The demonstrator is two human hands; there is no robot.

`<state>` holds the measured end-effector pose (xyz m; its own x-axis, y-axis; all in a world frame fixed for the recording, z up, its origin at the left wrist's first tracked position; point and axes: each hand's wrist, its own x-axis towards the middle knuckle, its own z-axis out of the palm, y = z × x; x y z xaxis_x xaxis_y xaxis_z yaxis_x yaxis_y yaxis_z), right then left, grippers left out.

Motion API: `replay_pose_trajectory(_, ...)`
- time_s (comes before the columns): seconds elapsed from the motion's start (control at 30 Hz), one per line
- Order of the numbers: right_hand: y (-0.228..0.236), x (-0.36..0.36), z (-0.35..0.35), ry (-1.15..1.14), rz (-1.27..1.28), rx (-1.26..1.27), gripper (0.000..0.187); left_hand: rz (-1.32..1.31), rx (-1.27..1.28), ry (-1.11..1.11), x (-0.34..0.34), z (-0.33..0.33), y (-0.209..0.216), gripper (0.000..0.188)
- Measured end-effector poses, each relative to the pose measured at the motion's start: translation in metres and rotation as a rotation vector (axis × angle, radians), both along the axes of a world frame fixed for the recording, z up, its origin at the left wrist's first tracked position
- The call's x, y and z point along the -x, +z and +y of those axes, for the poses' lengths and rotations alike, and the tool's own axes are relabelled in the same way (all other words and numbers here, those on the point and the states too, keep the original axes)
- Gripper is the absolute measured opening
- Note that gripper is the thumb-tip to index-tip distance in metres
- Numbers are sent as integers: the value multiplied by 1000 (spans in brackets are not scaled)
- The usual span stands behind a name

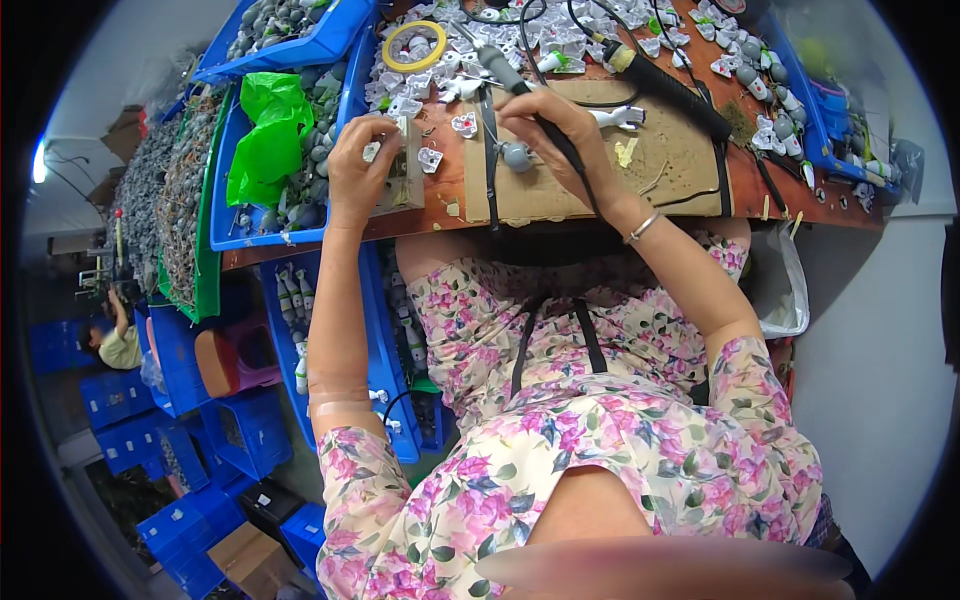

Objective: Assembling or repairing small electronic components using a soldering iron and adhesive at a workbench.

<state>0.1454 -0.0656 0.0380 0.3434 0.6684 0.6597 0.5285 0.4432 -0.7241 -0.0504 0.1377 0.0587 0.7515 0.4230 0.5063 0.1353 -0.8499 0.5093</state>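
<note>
My left hand (357,165) is raised at the table's left, thumb and fingers pinched on a small white plastic piece (371,151). Beside it stands a small wooden block (405,180). My right hand (562,130) grips what looks like a soldering iron (497,66), grey-handled with a dark cord trailing back over the wrist. Its thin tip points to the far left, over white parts. Just below the right fingers, a grey ball-shaped part (516,156) lies on a cardboard sheet (640,195). A white figure-like part (620,118) lies to the right of this hand, partly hidden.
Many white plastic shells (590,30) cover the table's back, with a yellow tape roll (414,47) among them. A black corded tool (670,90) lies across the cardboard. Blue bins (225,185) with grey parts and a green bag (268,135) stand left; another blue bin (815,120) stands right.
</note>
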Motion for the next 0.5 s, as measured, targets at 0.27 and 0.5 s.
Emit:
replay_pose_trajectory(0.27, 7, -2, 40, -161, -184, -106, 28, 7, -82, -169, -29, -45, 18, 15)
replay_pose_trajectory(0.5, -1, -1, 44, -163, -156, -88, 24, -4, -126, -229, -33, -56, 18, 15)
